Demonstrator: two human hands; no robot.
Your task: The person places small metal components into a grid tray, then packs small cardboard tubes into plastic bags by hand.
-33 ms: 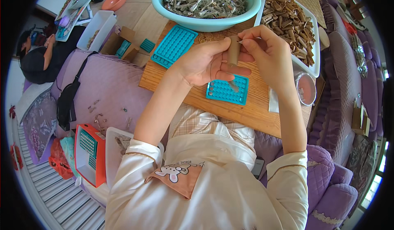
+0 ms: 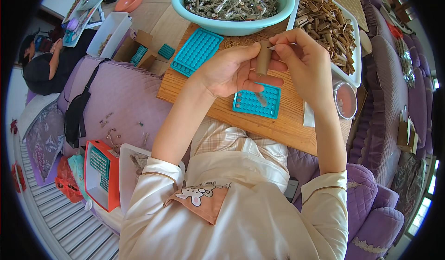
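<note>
My left hand [image 2: 234, 70] holds a small brown paper tube [image 2: 263, 61] upright between thumb and fingers, the lower fingers spread beneath it. At the tube's upper right side, my right hand [image 2: 301, 58] is closed in a pinch on a tiny pale tip, too small to name. Below the left fingers a blurred, slender clear-brownish piece [image 2: 262, 100] shows over a small turquoise tray [image 2: 245, 106] of round cells; whether it hangs or falls I cannot tell. A few of that tray's left cells hold small round pieces.
A wooden table [image 2: 296, 125] bears a larger turquoise celled tray [image 2: 194, 51], a basin [image 2: 185, 16] of clear-wrapped pieces and a white tray [image 2: 359, 74] of brown paper tubes. A clear tub [image 2: 354, 104] stands right. Left are a purple sofa [image 2: 120, 88], a red box [image 2: 112, 186] and another person [image 2: 44, 72].
The blurred piece below my left fingers has shifted slightly down and left. The paper tube has turned a little; both hands stay nearly in place.
</note>
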